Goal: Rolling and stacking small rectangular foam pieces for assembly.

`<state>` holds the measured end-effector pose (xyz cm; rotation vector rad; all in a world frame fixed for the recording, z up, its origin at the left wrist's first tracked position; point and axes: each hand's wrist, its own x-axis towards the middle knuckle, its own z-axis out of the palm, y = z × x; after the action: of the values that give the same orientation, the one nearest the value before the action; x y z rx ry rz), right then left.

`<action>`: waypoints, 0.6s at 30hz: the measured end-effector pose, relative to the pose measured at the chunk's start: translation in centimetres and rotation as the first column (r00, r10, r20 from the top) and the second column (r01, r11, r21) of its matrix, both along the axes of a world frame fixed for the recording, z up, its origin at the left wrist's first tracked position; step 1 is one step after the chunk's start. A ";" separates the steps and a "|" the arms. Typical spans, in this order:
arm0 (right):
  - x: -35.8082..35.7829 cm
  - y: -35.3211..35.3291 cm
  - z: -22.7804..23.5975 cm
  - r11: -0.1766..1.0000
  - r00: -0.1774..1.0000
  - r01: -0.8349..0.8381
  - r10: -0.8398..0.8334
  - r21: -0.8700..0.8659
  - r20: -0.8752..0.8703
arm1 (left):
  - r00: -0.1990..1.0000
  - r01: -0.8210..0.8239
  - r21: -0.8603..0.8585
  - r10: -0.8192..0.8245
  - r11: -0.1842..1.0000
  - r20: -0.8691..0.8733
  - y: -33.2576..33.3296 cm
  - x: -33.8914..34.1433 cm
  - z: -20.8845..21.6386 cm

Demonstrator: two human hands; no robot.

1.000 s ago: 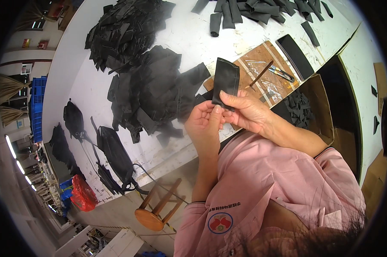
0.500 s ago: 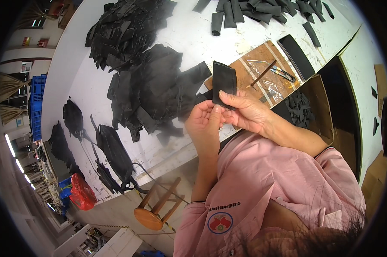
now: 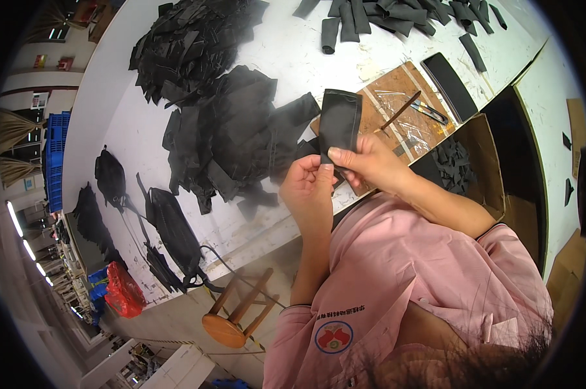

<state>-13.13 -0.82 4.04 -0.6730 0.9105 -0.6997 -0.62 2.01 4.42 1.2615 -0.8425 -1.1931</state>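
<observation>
A black rectangular fabric piece (image 3: 339, 123) with a stitched edge stands up between my hands, over the front of the white table. My left hand (image 3: 310, 185) pinches its lower end between thumb and fingers. On its right lower side, my right hand (image 3: 369, 163) grips it with the thumb on top. Left of the hands lies a loose pile of flat black fabric pieces (image 3: 231, 136), one of which reaches close behind the held piece. The lowest edge of the held piece is partly covered by my fingers.
A wooden board (image 3: 391, 107) carries a dark stick (image 3: 400, 111) and thread snips (image 3: 429, 111), beside a black phone (image 3: 448, 86). Another black pile (image 3: 189, 48) and rolled tubes (image 3: 377, 16) lie farther back. An open carton (image 3: 491, 165) holds scraps; a wooden stool (image 3: 225, 330) stands below.
The black fabric piece has turned and now shows more of its broad face. My right hand has shifted slightly on it, while my left keeps nearly the same place.
</observation>
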 end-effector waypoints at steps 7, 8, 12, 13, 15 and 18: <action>-0.4 0.6 1.5 0.569 0.831 -0.167 -0.358 -0.805 -0.426 | 0.996 0.052 -0.044 -0.048 0.998 0.078 0.2 0.7 -0.7; -0.2 0.6 0.9 0.624 0.876 -0.179 -0.251 -0.761 -0.412 | 0.995 0.092 -0.072 -0.089 0.993 0.039 0.3 0.3 -0.8; -0.5 0.3 0.3 0.629 0.855 -0.213 -0.250 -0.748 -0.454 | 0.851 0.019 -0.089 0.031 0.996 0.524 0.8 -0.7 -1.2; -0.2 0.2 0.0 0.521 0.837 -0.245 -0.312 -0.817 -0.450 | 0.715 0.020 -0.206 0.130 0.978 0.687 1.0 -0.8 -1.8; 0.5 0.2 -0.2 0.428 0.805 -0.276 -0.387 -0.860 -0.451 | 0.657 -0.042 -0.315 0.264 0.948 0.707 0.9 -1.4 -2.4; 1.1 0.4 -0.5 0.312 0.731 -0.342 -0.504 -0.886 -0.460 | 0.788 -0.175 -0.260 0.294 0.950 0.540 0.4 -1.2 -1.6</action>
<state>-12.05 -0.37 3.57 -2.1596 1.1613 -1.1434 -1.78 2.41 2.80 1.5344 -1.1668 -0.4989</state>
